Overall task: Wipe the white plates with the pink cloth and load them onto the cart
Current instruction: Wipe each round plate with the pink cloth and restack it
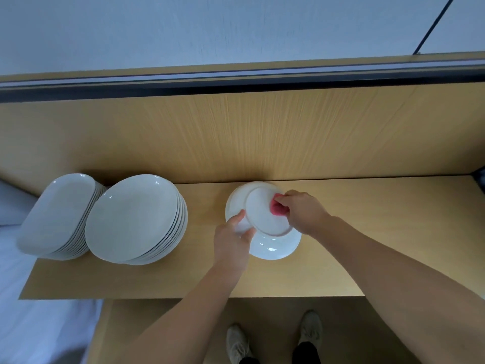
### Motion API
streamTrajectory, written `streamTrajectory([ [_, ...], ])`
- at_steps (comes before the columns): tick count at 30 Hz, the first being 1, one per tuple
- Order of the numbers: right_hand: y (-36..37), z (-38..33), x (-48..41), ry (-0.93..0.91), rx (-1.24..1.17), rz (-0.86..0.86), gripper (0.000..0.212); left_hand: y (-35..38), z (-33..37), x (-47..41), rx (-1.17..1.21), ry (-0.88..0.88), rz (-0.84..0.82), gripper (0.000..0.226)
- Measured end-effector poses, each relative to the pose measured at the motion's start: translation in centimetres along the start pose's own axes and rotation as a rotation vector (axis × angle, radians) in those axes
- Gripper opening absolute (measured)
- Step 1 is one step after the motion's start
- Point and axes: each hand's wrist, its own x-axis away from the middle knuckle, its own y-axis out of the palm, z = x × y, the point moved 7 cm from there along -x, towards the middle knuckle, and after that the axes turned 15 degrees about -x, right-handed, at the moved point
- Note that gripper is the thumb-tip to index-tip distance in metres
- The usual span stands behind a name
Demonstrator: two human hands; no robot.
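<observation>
Left grip [231, 241] pinching plate [263, 218] rim, right grip [301, 211] clutching pink cloth [276, 208] against plate's right side

pink cloth [276, 209] mostly under right hand [301, 212] | lower plate [278, 248] partly under held plate [265, 215]

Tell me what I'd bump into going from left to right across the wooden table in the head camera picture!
stack of oblong plates → stack of round plates → left hand → plate being wiped → pink cloth → right hand
</observation>
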Motion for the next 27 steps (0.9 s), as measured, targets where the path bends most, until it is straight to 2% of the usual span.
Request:
streamTrajectory([
  [10,1.4,-2.0,4.6,-0.035,-0.068,-0.084,0.04,0.2,0.0,0.1,0.009,0.042,0.017,0.05],
  [13,1.0,-2.3,5.4,-0.036,-0.12,-0.108,0.04,0.0,0.1,0.1,0.028,0.056,0.042,0.058],
  [16,-0.3,-2.2,6.0,-0.034,-0.177,-0.073,0.04,-0.4,0.1,-0.4,0.178,-0.018,0.048,0.069],
  [21,-3.1,-2.0,6.6,-0.035,-0.271,0.007,0.052,-0.1,2.4,-0.2,0.345,-0.02,-0.06,0.024],
  [27,-6.3,-0.8,7.3,-0.076,-0.431,0.052,0.036,0.1,6.0,2.0,0.366,0.07,-0.115,0.025],
])
